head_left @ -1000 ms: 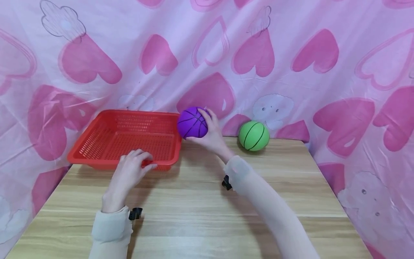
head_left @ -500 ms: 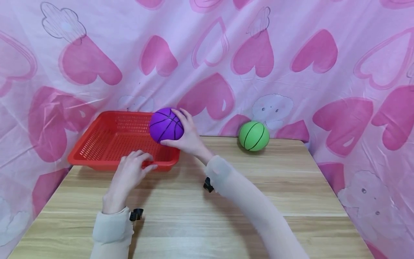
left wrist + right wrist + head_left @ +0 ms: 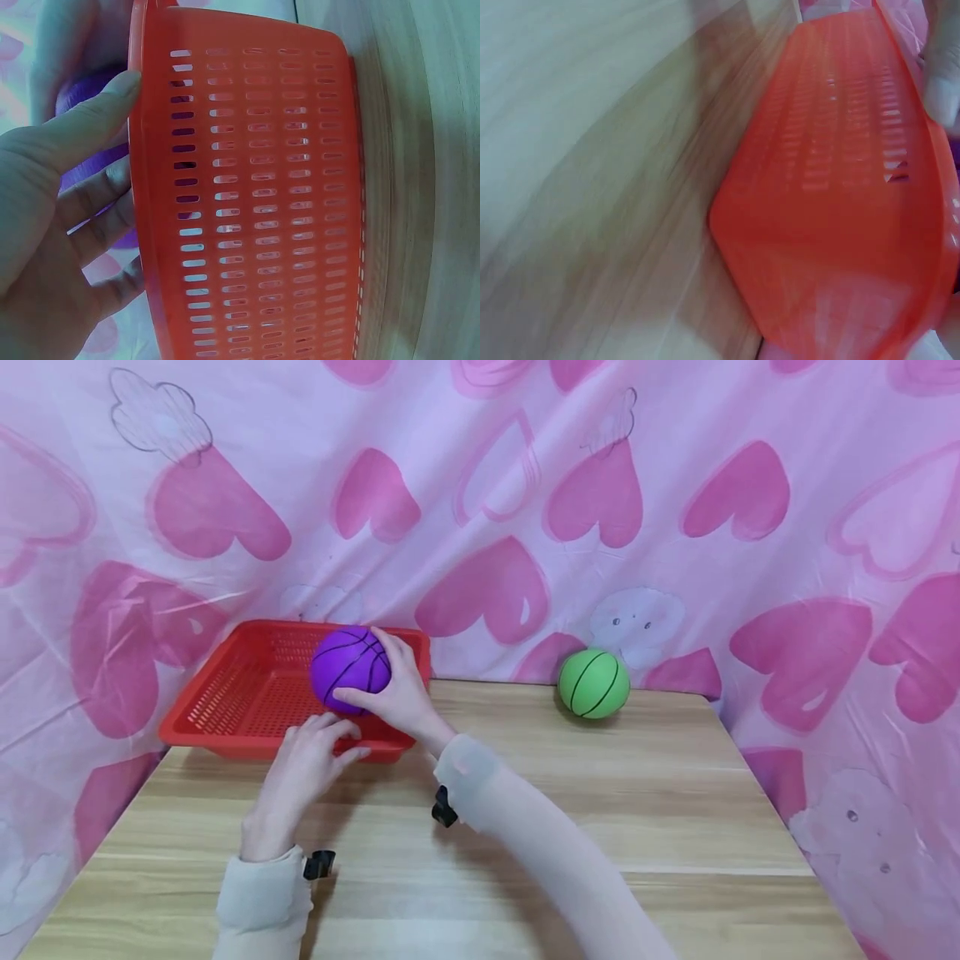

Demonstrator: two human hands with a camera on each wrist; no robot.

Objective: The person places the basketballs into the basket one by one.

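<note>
A purple ball [image 3: 341,664] with black basketball lines is held by my right hand [image 3: 405,697], thumb on the near side and fingers over the right. In the head view it overlaps the right half of the red plastic basket [image 3: 206,739]. At the basket's front rim is my left hand [image 3: 303,764]. The left wrist view shows its thumb [image 3: 105,109] on the rim and the other fingers bent behind it. Through the slots of the basket wall [image 3: 247,30] some purple shows. The right wrist view shows the basket's outer corner [image 3: 817,262]; the right hand's grip is mostly out of frame there.
A green ball [image 3: 594,683] with black lines sits at the back right of the wooden table [image 3: 720,827]. Behind the table hangs a pink cloth [image 3: 675,410] printed with hearts. Small black devices [image 3: 444,807] are worn at both wrists.
My right hand has carried the purple ball leftward, from beside the basket's right edge to over the basket. The left hand stays at the front rim, and the green ball has not moved.
</note>
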